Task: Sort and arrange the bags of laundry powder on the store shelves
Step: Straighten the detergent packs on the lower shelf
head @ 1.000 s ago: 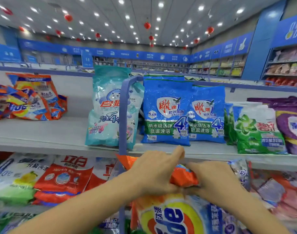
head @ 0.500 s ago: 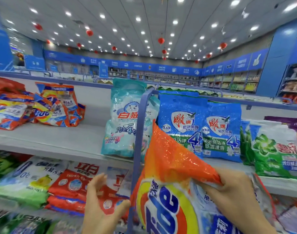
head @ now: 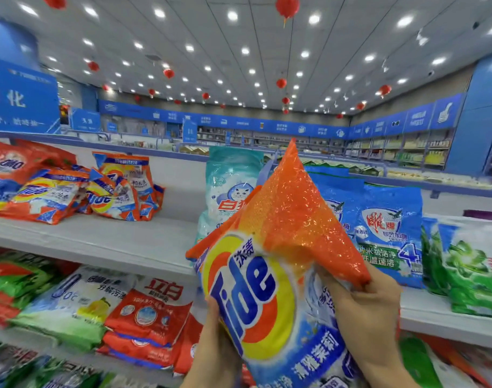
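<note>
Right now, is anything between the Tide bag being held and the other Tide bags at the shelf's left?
Nothing visible. The left hand and right hand hold the Tide bag; between it and the Tide pile lies only bare shelf. The teal cat bag stands behind it, off that path.
</note>
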